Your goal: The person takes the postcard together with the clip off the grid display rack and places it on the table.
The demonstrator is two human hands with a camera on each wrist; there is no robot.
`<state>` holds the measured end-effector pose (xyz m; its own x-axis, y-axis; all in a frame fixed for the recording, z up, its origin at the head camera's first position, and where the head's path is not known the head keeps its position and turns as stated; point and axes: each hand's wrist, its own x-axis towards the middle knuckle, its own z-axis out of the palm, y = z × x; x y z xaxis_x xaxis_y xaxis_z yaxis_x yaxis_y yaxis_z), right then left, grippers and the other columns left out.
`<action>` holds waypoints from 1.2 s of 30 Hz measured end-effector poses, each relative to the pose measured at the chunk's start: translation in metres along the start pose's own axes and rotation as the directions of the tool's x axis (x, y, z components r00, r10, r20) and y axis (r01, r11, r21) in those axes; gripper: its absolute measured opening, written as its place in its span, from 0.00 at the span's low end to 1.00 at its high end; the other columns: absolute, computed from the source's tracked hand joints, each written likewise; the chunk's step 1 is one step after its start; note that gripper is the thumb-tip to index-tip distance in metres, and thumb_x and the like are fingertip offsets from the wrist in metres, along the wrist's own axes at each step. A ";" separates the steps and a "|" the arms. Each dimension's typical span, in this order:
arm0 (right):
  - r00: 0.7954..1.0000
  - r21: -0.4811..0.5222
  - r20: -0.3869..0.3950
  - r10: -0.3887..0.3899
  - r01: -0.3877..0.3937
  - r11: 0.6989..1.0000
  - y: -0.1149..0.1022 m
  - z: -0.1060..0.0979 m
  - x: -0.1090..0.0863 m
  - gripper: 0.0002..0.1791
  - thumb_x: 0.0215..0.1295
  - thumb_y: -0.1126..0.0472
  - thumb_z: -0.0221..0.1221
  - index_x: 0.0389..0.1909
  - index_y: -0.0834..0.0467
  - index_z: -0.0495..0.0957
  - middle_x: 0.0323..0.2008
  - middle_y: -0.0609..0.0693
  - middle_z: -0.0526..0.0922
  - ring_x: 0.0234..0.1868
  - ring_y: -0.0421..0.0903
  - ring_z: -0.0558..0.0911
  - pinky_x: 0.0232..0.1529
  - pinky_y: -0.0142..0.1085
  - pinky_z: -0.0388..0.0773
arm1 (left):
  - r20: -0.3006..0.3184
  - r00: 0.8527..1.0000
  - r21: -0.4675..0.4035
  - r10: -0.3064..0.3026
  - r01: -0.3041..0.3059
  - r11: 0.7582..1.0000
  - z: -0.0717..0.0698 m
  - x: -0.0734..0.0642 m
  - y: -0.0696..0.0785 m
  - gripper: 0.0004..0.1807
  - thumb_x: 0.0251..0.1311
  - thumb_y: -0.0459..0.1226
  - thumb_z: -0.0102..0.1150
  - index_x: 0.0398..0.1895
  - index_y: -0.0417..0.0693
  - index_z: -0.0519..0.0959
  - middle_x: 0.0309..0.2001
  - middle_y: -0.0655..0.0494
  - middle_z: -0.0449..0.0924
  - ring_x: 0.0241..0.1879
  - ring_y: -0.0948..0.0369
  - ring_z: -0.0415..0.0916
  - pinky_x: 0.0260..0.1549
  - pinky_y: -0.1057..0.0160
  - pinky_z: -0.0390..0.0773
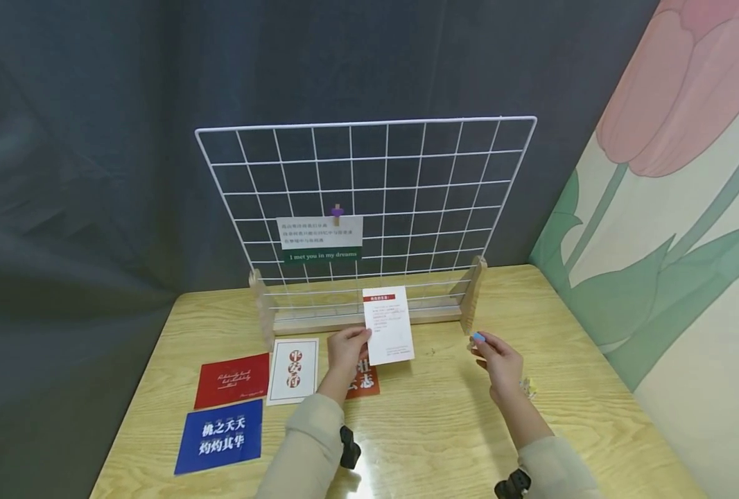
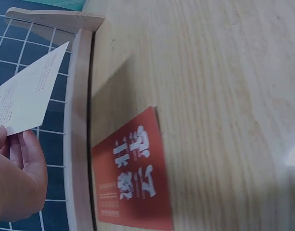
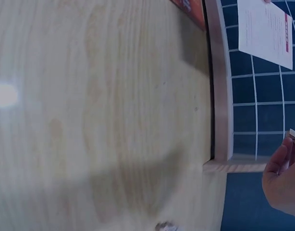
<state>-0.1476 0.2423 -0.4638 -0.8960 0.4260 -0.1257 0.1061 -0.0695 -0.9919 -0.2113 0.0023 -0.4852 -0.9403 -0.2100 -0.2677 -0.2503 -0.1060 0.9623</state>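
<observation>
My left hand (image 1: 342, 355) pinches a white card (image 1: 391, 329) by its left edge, upright in front of the white wire grid (image 1: 369, 125). A red header and small print mark the card. My right hand (image 1: 502, 366) pinches a small blue-topped clip (image 1: 478, 337) between thumb and fingers, near the grid's right wooden foot (image 1: 473, 298). In the right wrist view the clip (image 3: 294, 134) looks wooden, partly cut off by the frame's edge. A clothespin with a purple top (image 1: 337, 212) holds a white-and-green card (image 1: 321, 239) on the grid.
An orange-red card (image 2: 133, 178) lies on the table below my left hand. Further left lie a white card with red characters (image 1: 293, 395), a red card (image 1: 232, 381) and a blue card (image 1: 220, 438). Small yellowish items (image 1: 528, 388) sit beside my right forearm.
</observation>
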 end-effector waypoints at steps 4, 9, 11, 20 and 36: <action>0.999 0.015 -0.015 -0.030 0.030 0.999 0.009 -0.013 0.001 0.21 0.56 0.60 0.57 0.46 0.71 0.70 0.26 0.41 0.79 0.27 0.36 0.77 0.29 0.28 0.74 | 0.017 1.000 -0.019 -0.015 0.016 1.000 0.003 0.000 -0.009 0.10 0.47 0.31 0.60 0.34 0.35 0.78 0.27 0.51 0.77 0.21 0.62 0.72 0.27 0.61 0.78; 0.995 0.059 0.001 -0.104 0.104 0.993 0.023 -0.028 0.001 0.16 0.53 0.59 0.59 0.40 0.65 0.76 0.27 0.42 0.80 0.26 0.37 0.78 0.26 0.28 0.74 | 0.019 1.000 0.002 -0.019 0.019 1.000 0.005 0.000 -0.018 0.10 0.47 0.31 0.61 0.34 0.36 0.78 0.28 0.51 0.76 0.23 0.62 0.71 0.24 0.65 0.77; 0.994 0.040 -0.017 -0.105 0.105 0.994 0.026 -0.032 0.000 0.15 0.53 0.59 0.60 0.39 0.65 0.76 0.26 0.42 0.80 0.26 0.37 0.78 0.26 0.29 0.74 | 0.027 1.000 0.006 -0.016 0.016 1.000 0.005 0.000 -0.020 0.09 0.47 0.32 0.60 0.33 0.36 0.79 0.28 0.50 0.76 0.23 0.63 0.71 0.24 0.64 0.77; 0.994 -0.039 -0.096 0.045 -0.049 0.998 0.023 -0.039 -0.009 0.19 0.57 0.61 0.55 0.46 0.70 0.70 0.25 0.39 0.79 0.27 0.37 0.78 0.30 0.29 0.75 | 0.046 0.999 0.031 0.003 -0.005 1.000 0.006 -0.004 -0.027 0.09 0.48 0.32 0.60 0.33 0.35 0.79 0.29 0.50 0.77 0.24 0.62 0.72 0.24 0.64 0.77; 0.980 0.015 -0.166 0.105 -0.104 0.994 0.051 -0.068 -0.015 0.16 0.57 0.61 0.56 0.44 0.65 0.73 0.26 0.39 0.78 0.29 0.37 0.77 0.33 0.30 0.75 | 0.047 0.999 -0.006 -0.017 0.017 1.000 0.010 -0.004 -0.034 0.09 0.48 0.31 0.60 0.34 0.34 0.78 0.29 0.48 0.77 0.23 0.61 0.73 0.24 0.64 0.77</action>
<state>-0.0998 0.2941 -0.5135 -0.7957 0.5602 -0.2303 0.1921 -0.1273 -0.9731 -0.2011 0.0161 -0.5159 -0.9458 -0.1627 -0.2812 -0.2647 -0.1157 0.9574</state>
